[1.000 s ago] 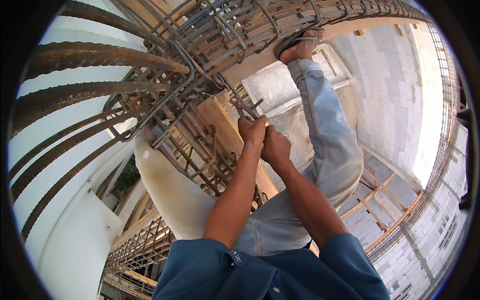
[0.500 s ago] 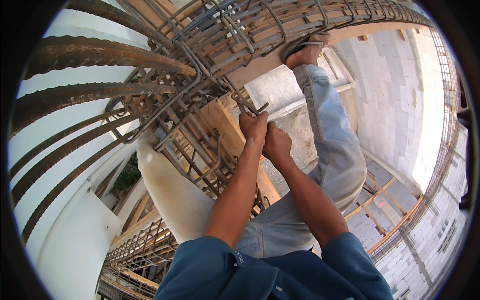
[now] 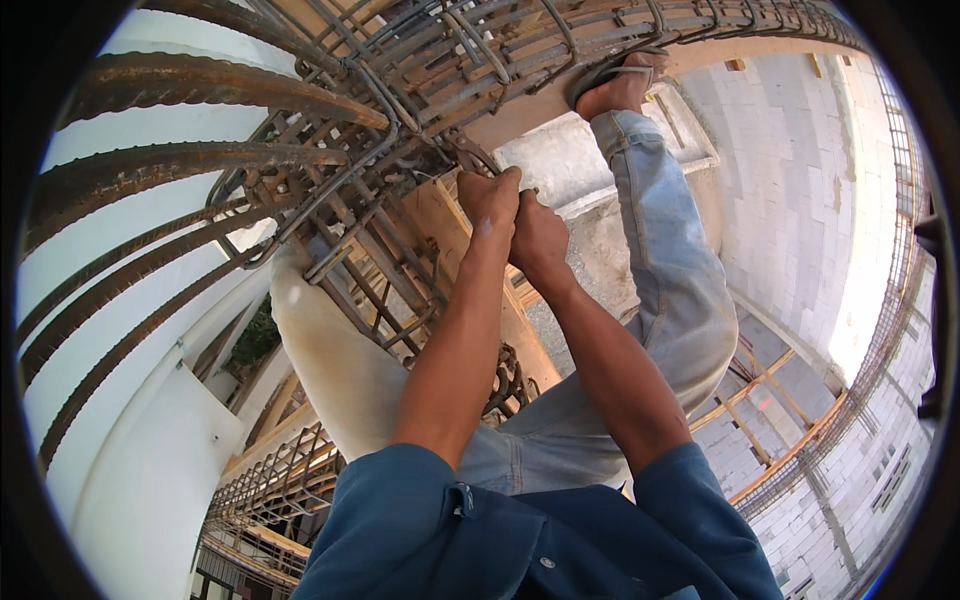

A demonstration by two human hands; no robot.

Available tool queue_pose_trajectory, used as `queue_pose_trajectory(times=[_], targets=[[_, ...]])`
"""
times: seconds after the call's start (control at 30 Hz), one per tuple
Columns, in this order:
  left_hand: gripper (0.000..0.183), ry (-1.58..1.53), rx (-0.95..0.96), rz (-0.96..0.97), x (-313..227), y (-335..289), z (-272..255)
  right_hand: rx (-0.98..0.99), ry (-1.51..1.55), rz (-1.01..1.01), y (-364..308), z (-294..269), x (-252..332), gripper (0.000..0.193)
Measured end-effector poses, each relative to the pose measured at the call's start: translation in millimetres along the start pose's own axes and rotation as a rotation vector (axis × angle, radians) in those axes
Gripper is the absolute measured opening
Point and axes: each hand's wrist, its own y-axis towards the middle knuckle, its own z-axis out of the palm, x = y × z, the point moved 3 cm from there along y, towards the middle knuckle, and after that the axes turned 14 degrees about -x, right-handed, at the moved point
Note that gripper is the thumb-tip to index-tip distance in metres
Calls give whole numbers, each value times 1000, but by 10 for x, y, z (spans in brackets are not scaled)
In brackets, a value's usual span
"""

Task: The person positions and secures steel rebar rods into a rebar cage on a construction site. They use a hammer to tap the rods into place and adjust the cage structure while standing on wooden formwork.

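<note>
Steel pincers (image 3: 476,153) reach from my fists toward the rebar cage (image 3: 385,215) at the crossing of the beams. My left hand (image 3: 488,200) is closed round their handles, which its fingers largely hide. Pressed up beside it, my right hand (image 3: 541,236) is also closed on the pincers, with a short dark end of handle showing above its fist. The jaws lie against the bars at the cage's right edge; whether wire sits between them is too small to tell.
Thick ribbed bars (image 3: 215,90) fan out at the left. My left leg (image 3: 335,365) rests against the cage; my right sandalled foot (image 3: 615,90) stands on the far beam. A plank (image 3: 468,235) lines the cage. A drop opens beside a pale block wall (image 3: 780,170).
Both hands and the pincers have moved a little forward, away from me, and slightly left. The pincers' jaws now sit closer in among the bars.
</note>
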Motion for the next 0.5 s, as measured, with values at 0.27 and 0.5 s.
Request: queue_pose_trajectory(times=[0.27, 0.5], targets=[[44, 246, 40, -182, -62, -472, -133, 189, -107, 151, -251, -174, -168, 40], [37, 87, -102, -152, 104, -303, -235, 138, -63, -21, -284, -43, -87, 38]])
